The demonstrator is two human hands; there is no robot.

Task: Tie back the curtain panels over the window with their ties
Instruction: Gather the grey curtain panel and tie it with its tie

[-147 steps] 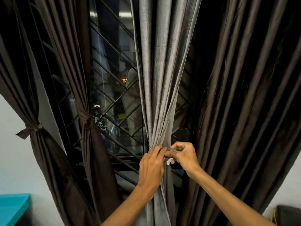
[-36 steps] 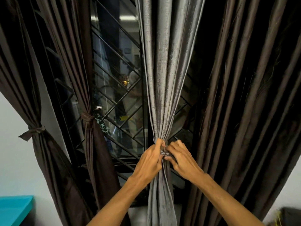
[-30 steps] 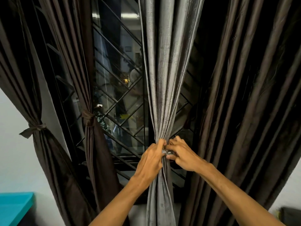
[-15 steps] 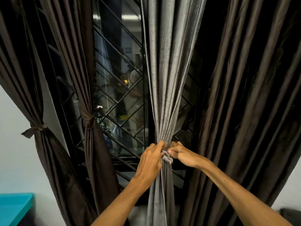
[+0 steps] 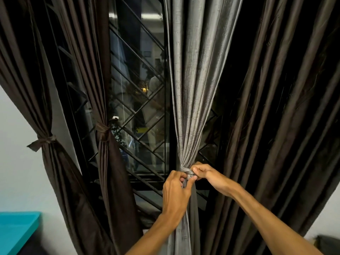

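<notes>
A grey curtain panel point(image 5: 195, 92) hangs in the middle of the window, gathered into a narrow waist by a grey tie point(image 5: 185, 169) wound round it. My left hand point(image 5: 175, 192) pinches the tie's knot from the left and below, thumb up against it. My right hand point(image 5: 206, 173) pinches the same knot from the right with curled fingers. Two dark brown panels on the left stand tied back: the far-left panel point(image 5: 33, 100) with a knotted tie point(image 5: 42, 141), the inner panel point(image 5: 103, 162) with a wrapped tie point(image 5: 103, 130). A wide dark brown panel point(image 5: 276, 126) on the right hangs loose.
Behind the curtains is a window point(image 5: 139, 100) with a black diagonal metal grille. A teal surface point(image 5: 16, 230) sits at the lower left against a pale wall. A dark object point(image 5: 329, 243) shows at the lower right corner.
The tie now sits as a snug band round the grey panel. My left hand has dropped slightly below the knot, and my right hand has shifted in to grip it from the right.
</notes>
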